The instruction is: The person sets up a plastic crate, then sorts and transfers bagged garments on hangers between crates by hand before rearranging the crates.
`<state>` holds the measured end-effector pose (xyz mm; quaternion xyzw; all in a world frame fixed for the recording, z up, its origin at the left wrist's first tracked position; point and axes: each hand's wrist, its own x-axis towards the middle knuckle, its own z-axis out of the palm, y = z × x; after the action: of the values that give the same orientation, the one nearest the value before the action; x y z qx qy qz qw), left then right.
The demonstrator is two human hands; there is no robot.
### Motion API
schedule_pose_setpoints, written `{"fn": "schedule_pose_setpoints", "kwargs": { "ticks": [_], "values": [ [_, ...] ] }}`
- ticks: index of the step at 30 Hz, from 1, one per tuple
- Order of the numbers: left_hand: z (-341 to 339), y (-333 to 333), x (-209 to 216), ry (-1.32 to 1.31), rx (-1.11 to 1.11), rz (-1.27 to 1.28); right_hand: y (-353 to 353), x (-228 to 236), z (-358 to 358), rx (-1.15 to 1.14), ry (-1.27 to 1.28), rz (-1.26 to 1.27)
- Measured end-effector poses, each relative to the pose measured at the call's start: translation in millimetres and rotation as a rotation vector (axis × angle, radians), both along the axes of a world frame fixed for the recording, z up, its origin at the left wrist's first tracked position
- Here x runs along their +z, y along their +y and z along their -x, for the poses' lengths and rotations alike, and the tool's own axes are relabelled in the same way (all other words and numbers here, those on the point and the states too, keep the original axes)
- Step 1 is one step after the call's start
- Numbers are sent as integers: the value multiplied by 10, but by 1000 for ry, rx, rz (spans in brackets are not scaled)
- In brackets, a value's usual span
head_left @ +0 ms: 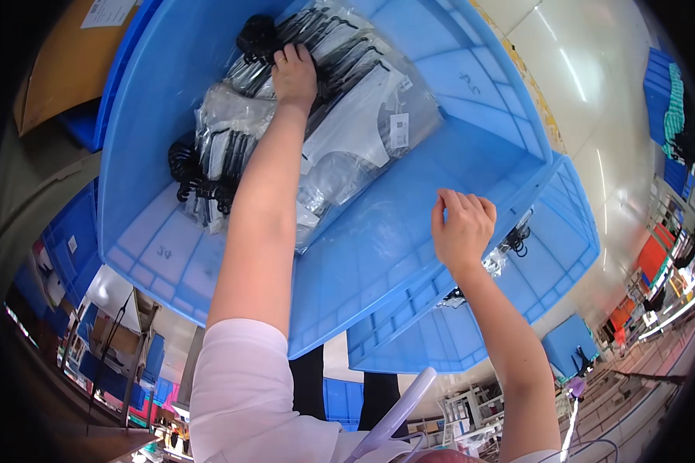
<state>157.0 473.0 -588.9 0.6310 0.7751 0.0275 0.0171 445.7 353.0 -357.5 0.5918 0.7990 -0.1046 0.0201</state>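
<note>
My left hand (295, 81) reaches deep into a large blue plastic bin (386, 262). Its fingers bend down around black plastic hangers (259, 37) at the far end of the pile; their tips are hidden. Beneath and beside it lie several clear-bagged white garments (355, 123) on hangers, one with a white tag (399, 131). A second bunch of black hanger hooks (184, 166) sits left of my forearm. My right hand (465, 228) is over the bin's near rim, fingers curled in, with nothing visible in them. Whether it touches the rim, I cannot tell.
Another blue bin (440, 339) stands under the near right side, with black hangers (517, 241) and clear bags inside. A brown cardboard box (69, 65) is at the upper left. Shelving (471, 409) and more blue bins (570, 346) stand around the pale floor.
</note>
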Motion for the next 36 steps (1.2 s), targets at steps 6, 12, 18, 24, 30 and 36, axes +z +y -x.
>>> {"fn": "schedule_pose_setpoints", "kwargs": {
  "ticks": [6,12,18,24,30,36],
  "values": [
    [-128,93,60,66,50,120,-19,-8,-30,-3,3,21],
    [-546,-451,614,-219,-78,266,-59,-40,-19,-11,56,-20],
    [-879,-1668,2193,-518,-141,-181,-67,-10,-76,-40,167,-137],
    [-654,-2265,3659,-444,-203,-417,-357,255,-206,-331,505,-117],
    [-991,-2766,5009,-345,-707,-376,-1625,2213,-299,159,611,-204],
    [-2120,-3369,5871,-534,-1171,-222,-2259,2963,-950,142,634,-77]
  ]
}}
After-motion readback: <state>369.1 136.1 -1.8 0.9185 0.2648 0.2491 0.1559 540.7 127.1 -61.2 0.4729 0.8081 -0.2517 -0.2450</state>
